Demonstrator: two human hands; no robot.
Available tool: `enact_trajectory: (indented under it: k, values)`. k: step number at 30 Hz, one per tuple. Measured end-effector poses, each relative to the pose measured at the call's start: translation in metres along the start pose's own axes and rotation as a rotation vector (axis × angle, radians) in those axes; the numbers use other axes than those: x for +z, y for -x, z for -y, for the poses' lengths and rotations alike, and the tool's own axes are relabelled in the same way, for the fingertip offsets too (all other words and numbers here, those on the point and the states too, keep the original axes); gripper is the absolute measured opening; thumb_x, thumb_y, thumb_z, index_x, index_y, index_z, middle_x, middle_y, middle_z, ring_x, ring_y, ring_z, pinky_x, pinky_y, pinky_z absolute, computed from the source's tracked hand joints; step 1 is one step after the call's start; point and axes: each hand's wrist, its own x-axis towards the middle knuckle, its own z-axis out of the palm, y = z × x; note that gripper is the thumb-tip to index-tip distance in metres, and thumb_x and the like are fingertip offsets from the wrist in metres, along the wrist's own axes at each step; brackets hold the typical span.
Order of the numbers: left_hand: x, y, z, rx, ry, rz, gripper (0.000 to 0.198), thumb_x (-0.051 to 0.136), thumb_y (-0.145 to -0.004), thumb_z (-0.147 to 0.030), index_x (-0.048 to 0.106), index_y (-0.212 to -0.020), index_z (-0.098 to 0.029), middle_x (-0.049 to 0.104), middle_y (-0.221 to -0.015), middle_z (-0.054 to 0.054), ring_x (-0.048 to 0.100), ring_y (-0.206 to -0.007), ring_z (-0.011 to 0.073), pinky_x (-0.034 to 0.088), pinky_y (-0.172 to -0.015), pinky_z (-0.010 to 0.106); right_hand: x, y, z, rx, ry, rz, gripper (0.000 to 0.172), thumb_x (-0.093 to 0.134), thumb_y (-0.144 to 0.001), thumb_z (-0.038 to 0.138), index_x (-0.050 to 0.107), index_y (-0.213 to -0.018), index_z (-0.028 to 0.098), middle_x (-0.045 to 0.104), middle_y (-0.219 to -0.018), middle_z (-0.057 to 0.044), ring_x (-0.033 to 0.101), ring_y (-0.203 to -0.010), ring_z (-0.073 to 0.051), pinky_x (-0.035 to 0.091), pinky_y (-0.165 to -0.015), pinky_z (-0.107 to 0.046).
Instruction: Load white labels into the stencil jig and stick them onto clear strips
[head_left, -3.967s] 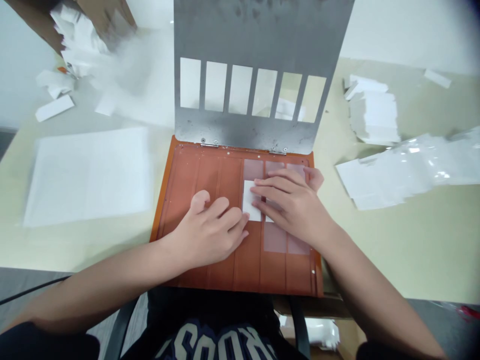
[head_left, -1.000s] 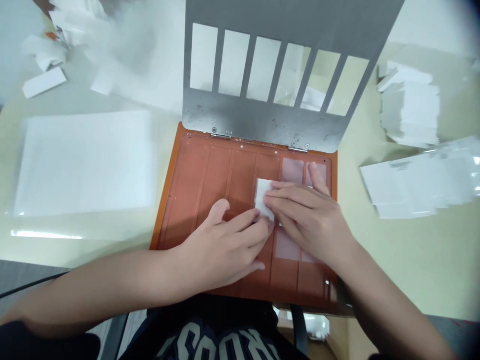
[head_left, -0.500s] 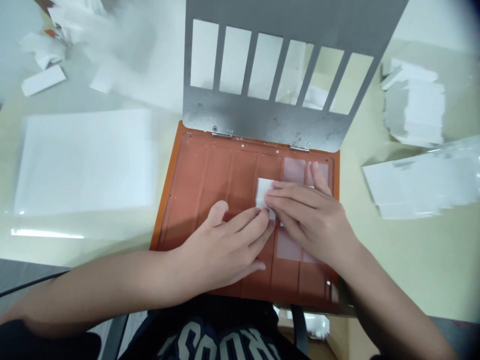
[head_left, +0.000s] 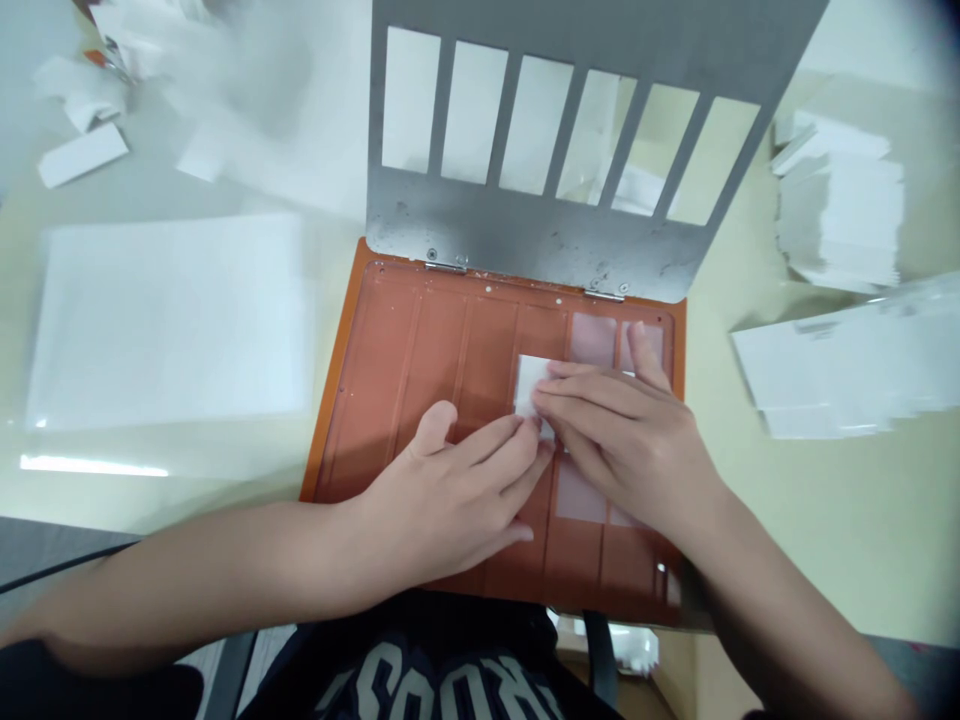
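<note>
A small white card [head_left: 529, 382] lies on the orange-brown grooved tray [head_left: 435, 350], right of its middle. Fingertips of my left hand [head_left: 457, 490] rest at the card's lower edge, its thumb raised and spread away. From the other side, my right hand [head_left: 630, 430] lays its outstretched fingers on the card's right part, thumb lifted and apart. Both hands are open, touching the card rather than wrapped round it. Translucent pale film pieces [head_left: 593, 340] lie in the right-hand slots, partly hidden under my right hand. What sits beneath my fingertips is hidden.
Hinged to the tray's far edge, a grey metal frame [head_left: 525, 220] with several rectangular windows stands raised. Stacks of white cards [head_left: 840, 220] and fanned white sheets [head_left: 847, 365] lie at right. On the left are a translucent sheet stack [head_left: 165, 320] and crumpled white scraps [head_left: 82, 95].
The whole view has shifted slightly. My hands stay in nearly the same place on the card, with no clear change in grip.
</note>
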Motion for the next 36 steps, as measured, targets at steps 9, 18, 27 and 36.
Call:
enact_trajectory:
  k: [9,18,27,36]
  values:
    - [0.002,0.000,0.000,0.029,-0.017,-0.003,0.049,0.050,-0.100,-0.047,0.060,-0.133,-0.011,0.062,-0.133,0.006,0.049,-0.124,0.0195,0.044,-0.085,0.038,-0.003,0.001,-0.001,-0.020,-0.003,0.028,0.022,0.057,-0.090,0.006,0.070,-0.100,0.020,0.077,-0.095,-0.002,0.073,-0.101,-0.023,0.041,-0.114,-0.054]
    - [0.000,0.000,0.003,0.062,0.000,0.008,0.055,0.054,-0.096,-0.052,0.060,-0.131,-0.010,0.060,-0.132,0.014,0.052,-0.121,0.0255,0.044,-0.088,0.038,0.000,0.004,0.000,0.016,0.050,0.062,0.026,0.055,-0.090,0.010,0.071,-0.101,0.027,0.075,-0.096,0.001,0.064,-0.100,-0.022,0.033,-0.105,-0.052]
    - [0.001,-0.004,0.008,0.073,0.093,0.032,0.056,0.051,-0.098,-0.052,0.057,-0.132,-0.007,0.061,-0.133,0.016,0.056,-0.119,0.0261,0.042,-0.092,0.040,-0.003,0.011,-0.013,0.075,0.058,0.023,0.044,0.047,-0.090,0.002,0.077,-0.089,0.035,0.066,-0.090,0.002,0.053,-0.089,-0.017,0.025,-0.087,-0.043]
    - [0.003,-0.009,0.018,0.060,0.155,0.013,0.035,0.046,-0.102,-0.040,0.064,-0.119,-0.015,0.069,-0.111,0.009,0.062,-0.097,0.0205,0.036,-0.084,0.036,0.007,0.005,-0.019,0.219,0.175,-0.016,0.027,0.051,-0.096,0.024,0.074,-0.109,0.027,0.066,-0.104,-0.006,0.053,-0.097,-0.022,0.028,-0.086,-0.044]
